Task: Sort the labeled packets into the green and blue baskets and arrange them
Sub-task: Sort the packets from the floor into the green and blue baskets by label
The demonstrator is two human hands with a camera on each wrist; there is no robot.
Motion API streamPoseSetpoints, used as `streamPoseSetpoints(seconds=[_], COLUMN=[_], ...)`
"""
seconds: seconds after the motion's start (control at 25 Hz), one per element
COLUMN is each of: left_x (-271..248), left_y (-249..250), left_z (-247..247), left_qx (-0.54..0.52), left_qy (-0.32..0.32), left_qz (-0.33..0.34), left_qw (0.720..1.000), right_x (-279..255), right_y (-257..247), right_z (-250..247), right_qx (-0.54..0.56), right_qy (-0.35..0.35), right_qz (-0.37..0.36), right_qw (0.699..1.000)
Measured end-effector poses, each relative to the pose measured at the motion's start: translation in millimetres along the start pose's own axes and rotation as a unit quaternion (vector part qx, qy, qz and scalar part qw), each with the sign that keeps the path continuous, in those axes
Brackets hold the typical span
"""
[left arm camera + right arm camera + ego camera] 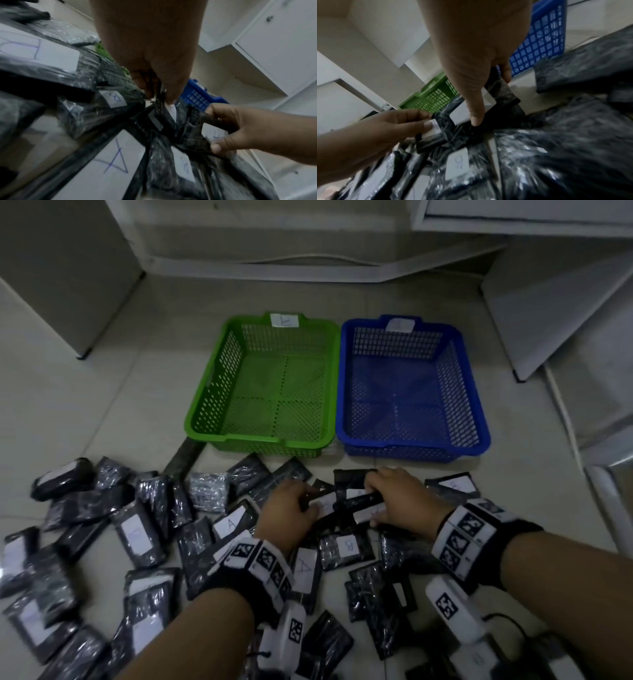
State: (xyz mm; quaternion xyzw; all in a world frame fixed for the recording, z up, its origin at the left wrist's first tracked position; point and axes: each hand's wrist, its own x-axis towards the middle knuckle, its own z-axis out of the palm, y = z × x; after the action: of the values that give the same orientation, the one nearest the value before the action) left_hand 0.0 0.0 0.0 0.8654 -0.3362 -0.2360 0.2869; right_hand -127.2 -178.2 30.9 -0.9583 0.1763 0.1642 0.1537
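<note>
1. Green basket (219,364) and blue basket (474,392) side by side on the floor (120,344) — nothing inside either.
2. Black labeled packets (137,529) scattered on the floor just in front of the baskets.
3. Left hand (286,510) — fingers pinching one labeled packet (435,128) at its edge.
4. Right hand (399,496) — fingers curled round another black packet (359,501), thumb under it.

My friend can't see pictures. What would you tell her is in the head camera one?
Two hands, left hand and right hand, grip black plastic-wrapped packets picked from a big scattered pile of white-labelled black packets on a pale tiled floor. Behind the pile sit an empty green plastic mesh basket and an empty blue plastic mesh basket, side by side.
</note>
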Motion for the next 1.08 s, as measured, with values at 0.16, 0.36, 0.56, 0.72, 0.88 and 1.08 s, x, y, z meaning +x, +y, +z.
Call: streamPoseSetpoints(seconds=[0.16,0.36,0.56,0.72,0.88,1.08], left_x=[5,6,54,103,111,92], left_y=[-12,-20,9,16,19,10], left_z=[-29,-77,-99,-85,-62,-46], left_qx=[-0.131,-0.285,-0.296,-0.17,-0.018,0.066], left_qy=[0.06,0.183,0.243,0.17,0.114,0.201], left_qz=[-0.077,-0.075,-0.025,-0.023,-0.004,0.047], left_qw=[0.987,0.938,0.923,0.97,0.993,0.976], right_x=[12,23,50,73,85,82], right_y=[-16,-32,-6,27,45,50], right_z=[-25,-49,-72,-79,-62,-56], right_qx=[0.197,0.333,0.328,0.241,0.161,0.159], right_qy=[-0.024,0.097,0.227,0.257,0.151,0.111], right_qz=[-0.024,-0.025,0.056,0.142,0.174,0.145], right_qw=[0.98,0.938,0.915,0.925,0.96,0.97])
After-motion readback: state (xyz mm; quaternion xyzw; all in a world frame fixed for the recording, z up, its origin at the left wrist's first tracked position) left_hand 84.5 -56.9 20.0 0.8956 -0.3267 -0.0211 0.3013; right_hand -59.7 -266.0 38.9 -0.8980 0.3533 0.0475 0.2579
